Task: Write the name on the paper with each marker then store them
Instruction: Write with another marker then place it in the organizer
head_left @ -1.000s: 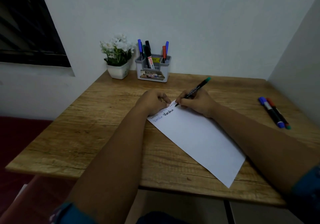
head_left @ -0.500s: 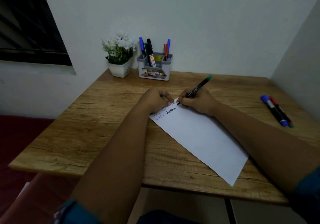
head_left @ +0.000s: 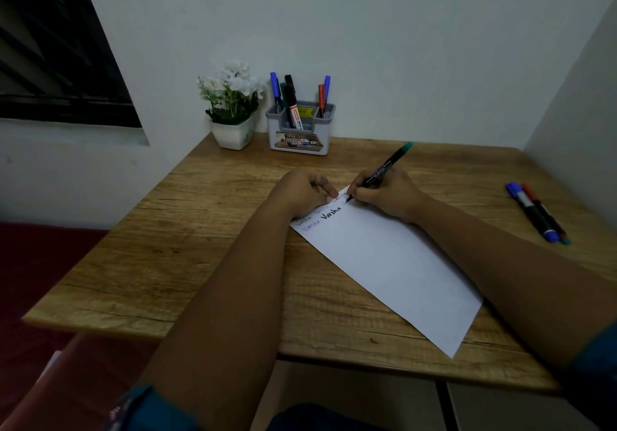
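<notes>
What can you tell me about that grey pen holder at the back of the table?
The pen holder is a small grey and white box, plastic by its look, with several compartments and a printed label on its front. It stands upright on the wooden table near the wall, beside a white flower pot. Blue, black and red markers stand in it.

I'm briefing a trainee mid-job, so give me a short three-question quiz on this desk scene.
1. True or false: the right hand grips the black marker with the green end with its tip on the white paper sheet.
2. Which loose markers lie on the wooden table at the right? A) a blue-capped marker and a red-capped marker B) two black ones C) none
3. Fill in: the left hand presses on the ____.

Key: 1 true; 2 A; 3 paper.
</notes>
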Available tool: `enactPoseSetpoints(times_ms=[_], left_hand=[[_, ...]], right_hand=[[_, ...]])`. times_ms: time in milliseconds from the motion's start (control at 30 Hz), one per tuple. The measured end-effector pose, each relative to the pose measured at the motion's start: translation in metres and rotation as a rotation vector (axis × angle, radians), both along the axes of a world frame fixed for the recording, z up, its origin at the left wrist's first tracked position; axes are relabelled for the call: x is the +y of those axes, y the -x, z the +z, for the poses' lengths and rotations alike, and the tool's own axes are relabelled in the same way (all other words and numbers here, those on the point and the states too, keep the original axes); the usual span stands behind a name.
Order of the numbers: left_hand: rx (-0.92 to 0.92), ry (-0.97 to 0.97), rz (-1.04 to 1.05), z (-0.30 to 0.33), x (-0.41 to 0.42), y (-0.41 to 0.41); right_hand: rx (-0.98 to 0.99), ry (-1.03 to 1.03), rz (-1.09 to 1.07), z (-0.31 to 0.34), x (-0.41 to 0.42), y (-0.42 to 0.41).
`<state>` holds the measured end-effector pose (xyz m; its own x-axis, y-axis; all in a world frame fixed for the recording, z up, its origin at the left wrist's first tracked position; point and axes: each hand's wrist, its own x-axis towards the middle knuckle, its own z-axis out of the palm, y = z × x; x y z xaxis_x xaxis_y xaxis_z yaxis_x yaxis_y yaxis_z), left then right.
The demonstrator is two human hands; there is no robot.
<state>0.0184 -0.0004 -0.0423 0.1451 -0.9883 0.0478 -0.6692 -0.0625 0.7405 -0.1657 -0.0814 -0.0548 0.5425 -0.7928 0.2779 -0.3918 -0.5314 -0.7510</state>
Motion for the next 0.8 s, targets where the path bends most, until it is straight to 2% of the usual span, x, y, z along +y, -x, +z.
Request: enactPoseSetpoints(times_ms=[500, 800], left_hand=[[-0.005, 0.024, -0.013, -0.0004, 0.0007, 0.0001], [0.008, 0.009, -0.005, 0.0002, 0.0012, 0.0008]], right_hand=[[-0.028, -0.037, -0.027, 0.0006, 0.0013, 0.0016], [0.019, 0.022, -0.052, 0.0014, 0.0014, 0.0012]])
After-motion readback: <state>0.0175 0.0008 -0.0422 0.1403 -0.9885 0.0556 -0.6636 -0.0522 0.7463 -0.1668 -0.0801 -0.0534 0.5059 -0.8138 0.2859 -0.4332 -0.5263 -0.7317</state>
